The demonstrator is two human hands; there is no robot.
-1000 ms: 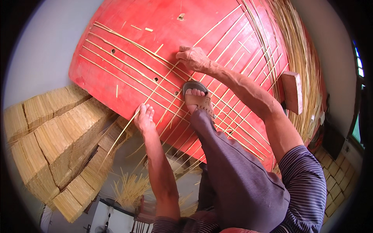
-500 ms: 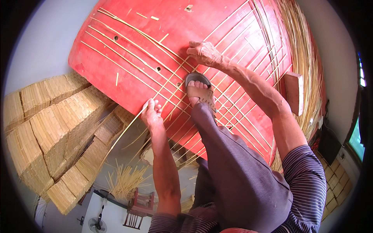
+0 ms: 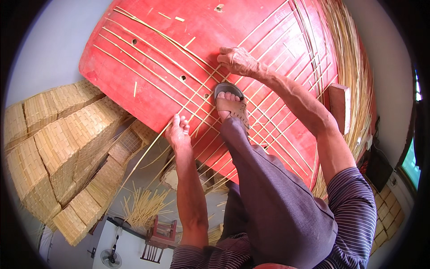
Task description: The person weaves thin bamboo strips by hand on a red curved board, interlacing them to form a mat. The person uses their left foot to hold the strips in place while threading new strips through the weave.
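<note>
My left hand (image 3: 180, 132) is at the near left edge of a red board (image 3: 148, 96), fingers closed around a long, thin bamboo strip (image 3: 144, 154). One end of the strip trails down to the left; the other runs over the board toward my right hand (image 3: 240, 62). That hand is closed low over the board where strips cross, and what its fingers hold is hidden. Between the hands, my sandalled foot (image 3: 230, 102) presses on an open lattice of crossed strips (image 3: 268, 121). Several loose parallel strips (image 3: 148, 60) fan out to the upper left.
Stacked woven bamboo pieces (image 3: 67, 148) stand at the left. A thick bundle of long strips (image 3: 347, 67) lies along the right, beside a wooden block (image 3: 339, 107). Cut slivers (image 3: 145, 206), a wooden chair (image 3: 159, 237) and a fan (image 3: 110, 258) are below.
My left hand has shifted slightly right with its fingers drawn in, and the strip's trailing part has swung a little. My right hand and foot stay almost in place.
</note>
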